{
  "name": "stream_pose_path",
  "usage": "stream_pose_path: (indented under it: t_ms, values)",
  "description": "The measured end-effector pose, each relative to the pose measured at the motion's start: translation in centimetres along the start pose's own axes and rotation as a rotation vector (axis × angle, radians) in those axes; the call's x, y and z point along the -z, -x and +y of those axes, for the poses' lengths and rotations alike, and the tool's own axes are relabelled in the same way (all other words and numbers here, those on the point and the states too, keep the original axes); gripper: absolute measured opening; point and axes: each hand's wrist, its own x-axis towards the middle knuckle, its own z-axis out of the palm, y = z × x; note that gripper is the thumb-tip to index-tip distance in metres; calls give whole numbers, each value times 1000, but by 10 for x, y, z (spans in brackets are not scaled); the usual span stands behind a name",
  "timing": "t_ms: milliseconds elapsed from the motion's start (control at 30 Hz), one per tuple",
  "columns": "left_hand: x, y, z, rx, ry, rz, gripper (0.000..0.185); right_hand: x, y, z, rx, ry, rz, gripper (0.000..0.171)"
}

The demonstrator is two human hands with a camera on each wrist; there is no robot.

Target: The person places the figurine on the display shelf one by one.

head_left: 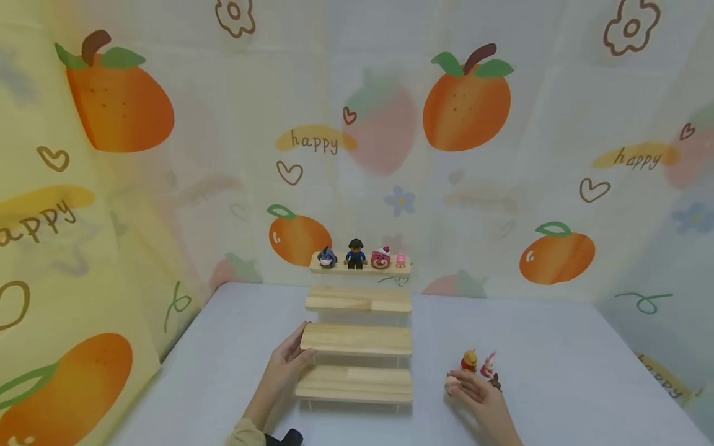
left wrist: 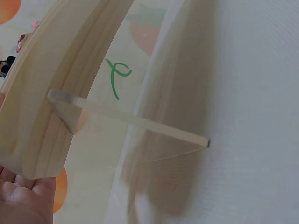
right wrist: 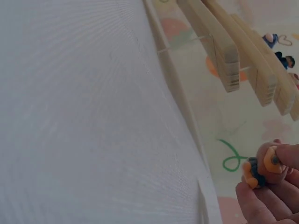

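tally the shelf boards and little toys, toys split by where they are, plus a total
Wooden boards: 4
Top-board toys: 4
Toys visible on the table, near the right hand: 3
Held toy, in the right hand: 1
Total: 12

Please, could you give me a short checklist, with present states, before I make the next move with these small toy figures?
1. Left hand on the pale wooden four-tier stand: ok, at the left end of the second tier from the bottom.
2. Right hand holding the small peach, orange and dark-blue toy figure: ok.
3. That figure placed on the stand: not ok, held off to its right.
4. Blue-grey donkey figure resting on the top tier: ok.
5. Small dark brown toy near the right hand, upright: cannot tell, partly covered.
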Motion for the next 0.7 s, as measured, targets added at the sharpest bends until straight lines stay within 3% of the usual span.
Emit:
stream_pose_path:
  t_ms: [233, 367, 533, 700]
  values:
    - [0, 1, -2, -2, 15, -13, 66, 3, 1, 7, 76, -53, -5, 27]
    - [0, 1, -3, -5, 33, -17, 65, 5, 1, 6, 165, -70, -2, 24]
    - [1, 1, -3, -12, 33, -16, 66, 5, 2, 2, 222, -75, 56, 23]
    - [2, 0, -3, -36, 35, -26, 65, 2, 2, -4, 264, 8, 134, 22]
